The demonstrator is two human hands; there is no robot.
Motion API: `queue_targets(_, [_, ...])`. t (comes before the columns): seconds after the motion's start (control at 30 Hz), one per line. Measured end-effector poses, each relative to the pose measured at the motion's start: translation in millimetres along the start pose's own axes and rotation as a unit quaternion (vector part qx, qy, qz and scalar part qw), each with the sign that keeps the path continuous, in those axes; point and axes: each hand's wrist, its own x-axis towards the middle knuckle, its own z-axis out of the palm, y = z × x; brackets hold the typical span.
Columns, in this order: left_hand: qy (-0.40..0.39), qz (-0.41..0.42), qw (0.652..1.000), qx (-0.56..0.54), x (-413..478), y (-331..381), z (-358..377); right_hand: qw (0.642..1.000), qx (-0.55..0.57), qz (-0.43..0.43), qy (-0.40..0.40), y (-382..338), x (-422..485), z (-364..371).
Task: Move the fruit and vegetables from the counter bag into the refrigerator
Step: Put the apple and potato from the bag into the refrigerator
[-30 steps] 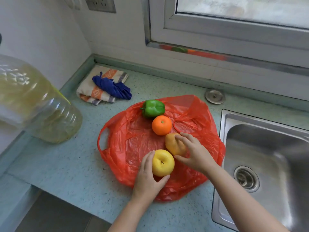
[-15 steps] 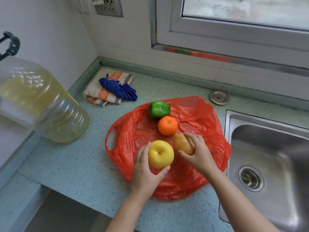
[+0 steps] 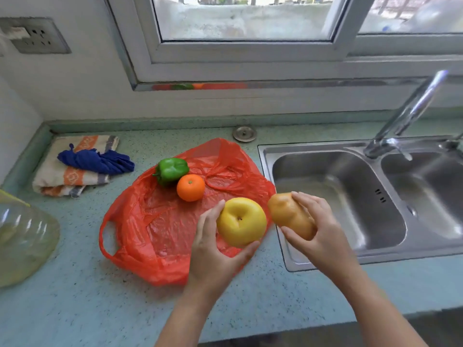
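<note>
A red plastic bag [image 3: 160, 221] lies flattened on the green speckled counter. On its far part sit a green bell pepper [image 3: 171, 170] and an orange [image 3: 191, 187], touching each other. My left hand [image 3: 213, 251] grips a yellow apple [image 3: 241, 221], lifted above the bag's right edge. My right hand [image 3: 319, 231] holds a brownish-yellow pear [image 3: 288, 214] in the air over the sink's left rim. The refrigerator is out of view.
A steel double sink [image 3: 350, 196] with a faucet [image 3: 406, 113] fills the right side. Folded towels with a blue cloth [image 3: 95, 161] lie at the back left. A large oil jug [image 3: 22, 241] stands at the left edge. A round metal cap [image 3: 244, 133] sits behind the bag.
Both hands have lifted their fruit off the bag and moved right and toward me. The view has tilted up and shifted right, showing the faucet and more window.
</note>
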Motion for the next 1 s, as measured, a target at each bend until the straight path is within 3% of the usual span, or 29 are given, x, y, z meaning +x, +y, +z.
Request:
queue_targets(0.47, [-0.202,0.125,0.968,-0.082,-66.8,121.2,123.1,0.964,-0.035,0.086,0.251,24.5,-156.5,-157.3])
queue_targets(0.73, [-0.348,0.162,0.913,-0.139,-181.1,206.1,207.6,0.907,-0.1,0.119,0.392,44.3,-301.7,-256.5])
queue_targets(1.0, [-0.463,0.219,0.844,-0.161,-313.3,277.0,289.9,0.839,-0.165,0.184,0.484,60.0,-468.1,-330.5])
